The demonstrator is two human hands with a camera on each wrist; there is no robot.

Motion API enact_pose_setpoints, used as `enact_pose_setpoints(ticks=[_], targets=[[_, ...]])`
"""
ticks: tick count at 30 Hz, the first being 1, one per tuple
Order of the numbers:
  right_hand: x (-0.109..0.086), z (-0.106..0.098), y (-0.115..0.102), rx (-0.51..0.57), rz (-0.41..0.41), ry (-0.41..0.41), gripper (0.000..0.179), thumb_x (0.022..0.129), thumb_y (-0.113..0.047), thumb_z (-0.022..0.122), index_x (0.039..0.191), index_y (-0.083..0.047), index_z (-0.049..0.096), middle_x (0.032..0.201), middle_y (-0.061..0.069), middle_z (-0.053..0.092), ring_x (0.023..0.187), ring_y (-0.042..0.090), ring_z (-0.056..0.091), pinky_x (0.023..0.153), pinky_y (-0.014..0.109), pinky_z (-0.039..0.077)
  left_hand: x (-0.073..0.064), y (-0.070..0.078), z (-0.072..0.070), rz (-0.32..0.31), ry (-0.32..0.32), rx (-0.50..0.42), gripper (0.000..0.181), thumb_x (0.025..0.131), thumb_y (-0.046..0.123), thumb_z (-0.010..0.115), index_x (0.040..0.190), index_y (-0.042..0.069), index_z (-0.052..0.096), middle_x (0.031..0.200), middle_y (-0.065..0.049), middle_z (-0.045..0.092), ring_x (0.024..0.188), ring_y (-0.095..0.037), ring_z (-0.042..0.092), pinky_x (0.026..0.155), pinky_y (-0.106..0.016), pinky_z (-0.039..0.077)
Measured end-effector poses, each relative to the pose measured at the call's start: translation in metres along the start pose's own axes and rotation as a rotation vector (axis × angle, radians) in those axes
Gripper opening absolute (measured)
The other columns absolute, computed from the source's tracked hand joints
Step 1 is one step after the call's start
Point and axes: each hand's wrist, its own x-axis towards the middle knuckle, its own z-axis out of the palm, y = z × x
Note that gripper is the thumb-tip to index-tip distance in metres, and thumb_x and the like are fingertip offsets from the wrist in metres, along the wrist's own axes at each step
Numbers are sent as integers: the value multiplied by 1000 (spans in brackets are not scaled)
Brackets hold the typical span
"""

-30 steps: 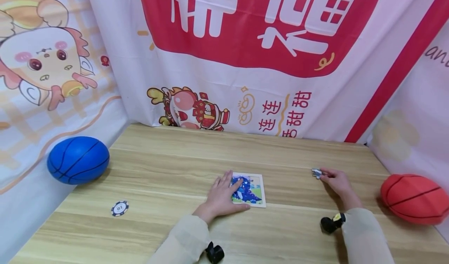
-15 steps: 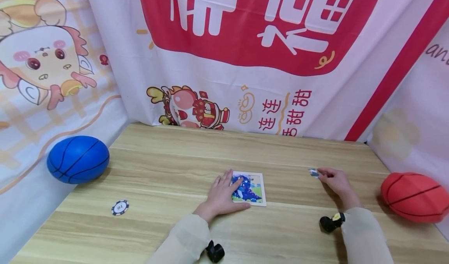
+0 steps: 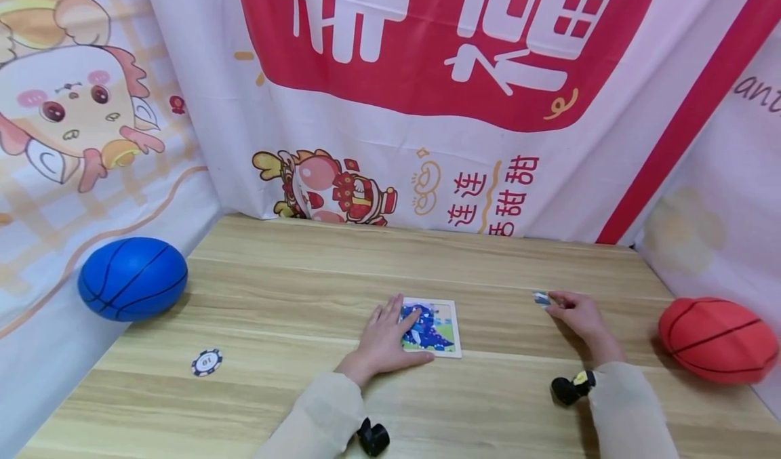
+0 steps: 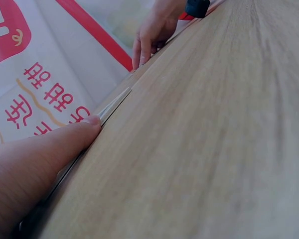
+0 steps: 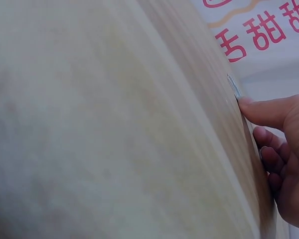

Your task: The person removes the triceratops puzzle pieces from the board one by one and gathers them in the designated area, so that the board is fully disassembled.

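On wooden table (image 3: 476, 408), the spread left hand (image 3: 384, 341) should steady the framed picture (image 3: 438, 335) beneath it; well apart, the right hand (image 3: 579, 313) pinches a small piece (image 3: 540, 299).

**Left grip (image 3: 384, 344) laid flat, right grip (image 3: 579, 314) held in a pinch**

The left arm (image 3: 323, 415) is stretched forward and angled to the right, sleeved to just short of the wrist. Its palm is turned down; three straight fingers are pointed ahead, the index finger is set apart from them, and the thumb is extended sideways to the right.

The right arm (image 3: 631, 408) is sleeved likewise and is angled forward and to the left. At its end, thumb and index finger are brought together at the tips; lower fingers are seen curled in the right wrist view. The two grips are set well apart.
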Motion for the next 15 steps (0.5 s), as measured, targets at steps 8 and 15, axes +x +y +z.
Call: enact_pose_setpoints(ticks=[8, 15], targets=[[-1, 1, -5, 6, 41, -13, 43, 76, -16, 66, 107, 10, 53, 74, 7, 49, 68, 17, 42, 59, 25, 35, 0, 1, 0, 0, -1, -2, 88, 67, 75, 39, 136, 21, 29, 142, -14, 4, 128, -25, 1, 101, -43, 3], [-2, 0, -9, 44, 93, -41, 54, 77, -23, 65, 115, 10, 47, 86, 14, 51, 76, 21, 44, 63, 27, 38, 0, -1, 2, -3, 0, -16, 92, 65, 77, 38, 137, 20, 26, 142, -14, 4, 128, -25, 0, 101, -43, 1]])
